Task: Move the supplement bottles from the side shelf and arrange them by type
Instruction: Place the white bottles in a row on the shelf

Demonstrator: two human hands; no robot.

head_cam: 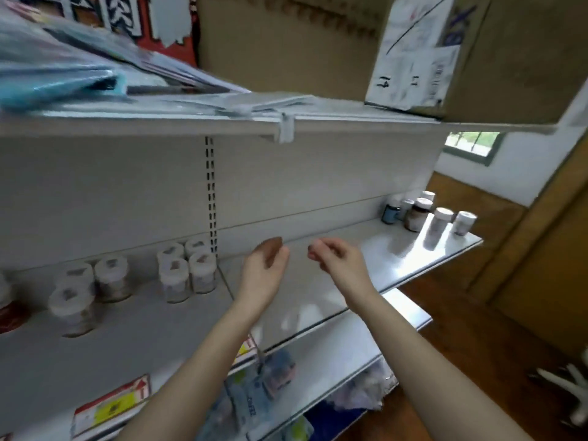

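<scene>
White-capped bottles (174, 280) blurry, types unclear; L hand (265, 264), R hand (338, 260) fingers loose, empty.

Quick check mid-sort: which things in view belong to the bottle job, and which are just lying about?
Job: mixed bottles at the far right end; grouped white-capped bottles on the left; empty left hand and right hand.
Lying about: cardboard box top right; wrapped packs top left; packets down below.

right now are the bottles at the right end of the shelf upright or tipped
Upright: the bottles all stand on their bases on the shelf, caps on top.
</scene>
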